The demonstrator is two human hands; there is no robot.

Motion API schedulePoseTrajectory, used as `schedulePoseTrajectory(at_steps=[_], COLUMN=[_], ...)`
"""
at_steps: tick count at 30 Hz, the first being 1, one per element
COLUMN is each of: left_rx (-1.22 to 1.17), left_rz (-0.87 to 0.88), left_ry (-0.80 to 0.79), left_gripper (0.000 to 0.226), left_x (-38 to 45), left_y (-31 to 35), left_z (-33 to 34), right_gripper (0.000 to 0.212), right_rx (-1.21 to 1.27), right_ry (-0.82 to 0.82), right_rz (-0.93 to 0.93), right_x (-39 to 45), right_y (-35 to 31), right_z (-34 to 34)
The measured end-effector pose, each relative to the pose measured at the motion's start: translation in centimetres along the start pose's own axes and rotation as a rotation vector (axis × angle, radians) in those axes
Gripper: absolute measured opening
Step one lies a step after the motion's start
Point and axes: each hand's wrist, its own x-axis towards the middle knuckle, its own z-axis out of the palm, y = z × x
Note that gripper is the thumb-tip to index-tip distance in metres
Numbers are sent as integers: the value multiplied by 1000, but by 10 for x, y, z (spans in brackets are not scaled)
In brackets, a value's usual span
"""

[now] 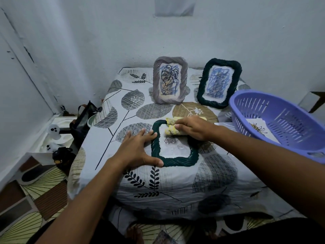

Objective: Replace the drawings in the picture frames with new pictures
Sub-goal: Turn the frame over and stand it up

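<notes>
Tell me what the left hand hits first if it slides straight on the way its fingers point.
The left hand would probably pass the green frame's left edge, then meet the standing grey frame; depth is unclear.

A dark green frame [174, 146] lies flat, holding a grey rose picture [171, 140]. Behind, a grey frame [169, 80] and another green frame [219, 83] stand upright with blue scribbled drawings.

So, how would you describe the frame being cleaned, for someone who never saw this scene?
On the leaf-patterned cloth, find the dark green frame lying flat, nearest the person. The left hand steadies it while the right hand rubs it with a yellow cloth. The grey frame and the other green frame stand upright, holding blue scribbles.
</notes>
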Motion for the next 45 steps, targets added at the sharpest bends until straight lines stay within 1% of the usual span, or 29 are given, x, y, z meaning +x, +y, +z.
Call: schedulePoseTrajectory(at_steps=[8, 11, 14, 17, 19, 21, 24, 26, 27, 28, 30, 31, 34, 36, 37, 39, 42, 44, 45], left_rx=[-22, -22, -30, -21, -24, -22, -13, -4, -5, -9, -1, 2, -34, -114, -176, -320, -526, -725, -847], left_rz=[-1, 1, -1, -31, -34, -42, -54, -52, -52, -43, 0, 17, 34, 51, 59, 77, 111, 55, -4], left_ry=[2, 7, 1, -10, -8, -11, -8, 8, 8, 5, 9, 13, 9, 29, 65, 188, 399, 459, 453], left_gripper=[133, 136, 137, 124, 127, 131, 126, 117, 116, 120, 135, 138, 134, 129, 123, 101, 59, 41, 38], left_x=[-3, -3, -3, -6, -6, -5, -6, -7, -7, -6, -4, -4, -4, -5, -6, -8, -13, -15, -16], left_y=[4, 3, 3, 8, 9, 9, 12, 13, 12, 10, 4, 3, -2, -2, -1, 4, 21, 30, 32], left_z=[-3, -2, -3, -5, -5, -6, -7, -7, -7, -6, -4, -3, 0, -1, -2, -7, -16, -22, -26], right_gripper=[34, 34, 39, 42, 44, 41, 39, 41, 41, 41, 40, 37, 31, 28, 25, 25, 31, 35, 37], right_rx=[7, 15, 51, 94, 111, 139, 172, 196, 215, 249, 370, 461, 868, 1068, 1187, 1472, 1812, 1974, 2035], right_ry=[-6, 24, 56, 58, 47, 43, 46, 50, 46, 44, 53, 69, 198, 343, 409, 472, 469, 448, 434], right_rz=[4, -18, -36, -69, -88, -95, -84, -75, -58, -34, 20, 58, 242, 369, 420, 479, 497, 509, 503], right_x=[-5, -20, -41, -60, -69, -76, -81, -80, -78, -77, -73, -71, -68, -62, -58, -48, -33, -22, -17], right_y=[-5, -9, -17, -30, -38, -43, -46, -48, -45, -45, -44, -45, -49, -48, -47, -51, -64, -78, -85], right_z=[3, 7, 14, 19, 23, 25, 24, 22, 22, 21, 19, 17, 6, -1, -5, -12, -18, -15, -11])
